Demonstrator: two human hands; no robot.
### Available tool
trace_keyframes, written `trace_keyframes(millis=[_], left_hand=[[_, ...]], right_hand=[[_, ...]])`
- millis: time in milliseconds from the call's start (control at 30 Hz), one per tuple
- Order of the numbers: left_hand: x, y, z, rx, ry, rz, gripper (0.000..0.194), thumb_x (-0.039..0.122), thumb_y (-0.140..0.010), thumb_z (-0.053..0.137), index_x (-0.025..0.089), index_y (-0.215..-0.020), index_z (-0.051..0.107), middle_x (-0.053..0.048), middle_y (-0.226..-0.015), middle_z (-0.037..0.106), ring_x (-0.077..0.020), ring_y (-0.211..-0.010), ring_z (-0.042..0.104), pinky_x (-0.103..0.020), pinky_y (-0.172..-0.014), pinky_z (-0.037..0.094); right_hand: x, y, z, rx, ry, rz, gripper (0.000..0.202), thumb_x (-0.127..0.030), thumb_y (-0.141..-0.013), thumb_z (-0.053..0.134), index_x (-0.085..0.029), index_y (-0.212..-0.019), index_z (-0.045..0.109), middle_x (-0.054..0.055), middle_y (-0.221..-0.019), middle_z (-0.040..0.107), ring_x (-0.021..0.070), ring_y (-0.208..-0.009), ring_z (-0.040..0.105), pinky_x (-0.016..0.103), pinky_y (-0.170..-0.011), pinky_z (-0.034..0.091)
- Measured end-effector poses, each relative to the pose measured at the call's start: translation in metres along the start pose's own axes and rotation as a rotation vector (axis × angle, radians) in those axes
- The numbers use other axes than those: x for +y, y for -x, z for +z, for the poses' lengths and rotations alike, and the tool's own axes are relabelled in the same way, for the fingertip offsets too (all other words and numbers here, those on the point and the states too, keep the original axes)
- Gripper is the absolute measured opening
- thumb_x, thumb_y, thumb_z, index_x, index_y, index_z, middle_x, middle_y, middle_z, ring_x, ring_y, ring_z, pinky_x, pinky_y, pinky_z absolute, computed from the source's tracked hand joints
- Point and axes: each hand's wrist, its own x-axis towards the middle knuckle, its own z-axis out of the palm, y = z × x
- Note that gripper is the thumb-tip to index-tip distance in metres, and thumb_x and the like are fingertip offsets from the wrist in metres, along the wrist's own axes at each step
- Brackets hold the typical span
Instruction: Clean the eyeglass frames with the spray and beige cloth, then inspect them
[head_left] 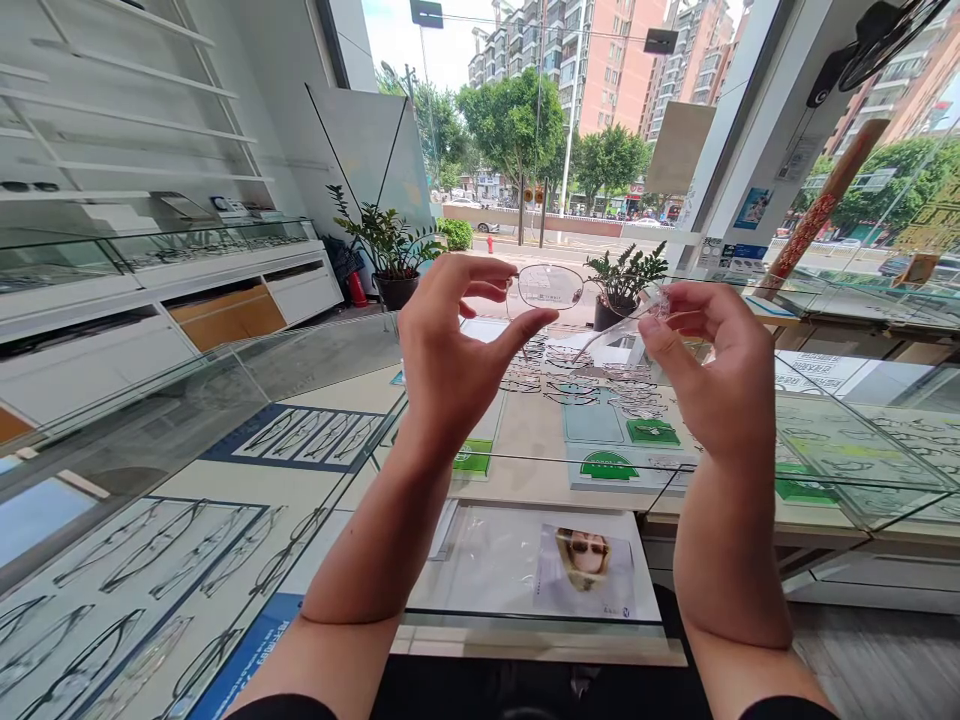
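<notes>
You held one pair of glasses (551, 290) up just past 12 o'clock, your left hand (456, 345) pinching its left side, your right hand (716, 360) pinching its other side. Two potted plants (391, 245) stood beyond, one toward 11 o'clock, the other toward 1.

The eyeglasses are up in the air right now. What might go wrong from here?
Drop: the thin-rimmed eyeglasses are held up, seemingly over the glass display counter, so a slip might scratch them.
Smudge: the left hand has its thumb by the lower rim and might mark the lens.
Bend: the right hand is at the other side, so uneven force could twist the slender frame.
</notes>
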Motion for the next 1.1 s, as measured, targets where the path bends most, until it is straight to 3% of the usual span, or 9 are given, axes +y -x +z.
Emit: trace_keyframes(millis=[233,500,900,1100], left_hand=[[-0.010,-0.003,0.002,-0.048,0.083,-0.061,0.044,0.060,-0.085,0.095,0.031,-0.110,0.074,-0.004,-0.107,0.081,-0.0217,-0.095,0.078,-0.038,-0.075,0.060],[-0.022,-0.006,0.009,-0.039,0.168,-0.019,0.048,0.060,-0.082,0.097,0.027,-0.110,0.076,-0.004,-0.106,0.082,-0.0206,-0.095,0.079,-0.034,-0.075,0.062],[-0.020,-0.002,0.011,0.078,0.003,0.180,0.046,0.060,-0.086,0.094,0.029,-0.115,0.075,-0.004,-0.109,0.079,-0.0221,-0.095,0.076,-0.038,-0.078,0.059],[-0.029,-0.005,0.016,0.146,0.038,0.237,0.046,0.059,-0.088,0.092,0.032,-0.122,0.074,-0.005,-0.117,0.078,-0.0253,-0.107,0.075,-0.040,-0.081,0.061]], right_hand=[[-0.002,0.000,0.001,0.024,-0.021,-0.023,0.028,-0.046,-0.096,0.081,-0.030,-0.117,0.073,0.004,-0.106,0.078,0.0243,-0.096,0.075,0.047,-0.095,0.066],[0.008,0.000,0.004,0.064,-0.005,-0.142,0.034,-0.044,-0.096,0.083,-0.029,-0.124,0.072,0.006,-0.111,0.076,0.0252,-0.096,0.075,0.046,-0.092,0.065],[0.017,-0.002,0.005,0.024,0.020,-0.111,0.033,-0.045,-0.100,0.080,-0.029,-0.128,0.073,0.005,-0.111,0.080,0.0226,-0.094,0.076,0.044,-0.090,0.066],[0.019,-0.006,0.014,0.115,0.002,-0.233,0.034,-0.044,-0.100,0.080,-0.032,-0.131,0.070,0.007,-0.123,0.079,0.0262,-0.099,0.078,0.050,-0.091,0.066]])
